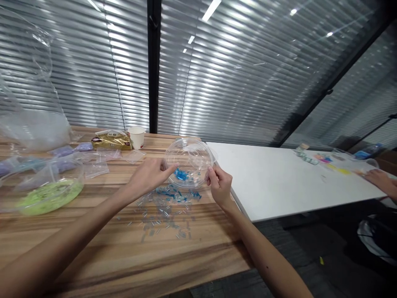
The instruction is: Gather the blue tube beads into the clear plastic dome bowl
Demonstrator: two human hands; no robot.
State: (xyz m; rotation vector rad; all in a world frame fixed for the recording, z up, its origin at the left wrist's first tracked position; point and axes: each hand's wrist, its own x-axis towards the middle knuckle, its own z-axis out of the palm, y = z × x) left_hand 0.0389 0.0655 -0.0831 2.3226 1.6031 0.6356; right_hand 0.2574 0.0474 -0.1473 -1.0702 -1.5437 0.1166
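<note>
- Left hand (148, 175): grip closed on the left rim of a clear plastic bowl (189, 162); fingers curled over the near side of the rim, one fingertip pointing in toward the bowl's middle.
- Right hand (218, 185): grip pinched shut on the bowl's right rim, thumb and fingers meeting on the edge.
- Bowl is held between both hands, tipped so its opening faces the wearer, just above the wooden surface (124, 244) near that surface's far right corner. Whether its lower edge touches the wood cannot be told.
- A small cluster of blue beads (181, 174) sits in the low side of the bowl.
- More blue and clear tube beads (167, 207) lie scattered on the wood directly below the bowl, spreading toward the near edge.
- Left edge of the wooden surface: a clear bowl of green beads (48, 196); behind it small plastic bags (96, 163), some with purple contents.
- Far edge, left of the bowl: a gold packet (111, 140) and a white paper cup (137, 137), side by side.
- Far left corner: a large clear bag (29, 103), standing up.
- White surface (279, 182) abuts the wooden one on the right; at its far right end, another person's hand (380, 179) beside coloured bits (328, 161).
</note>
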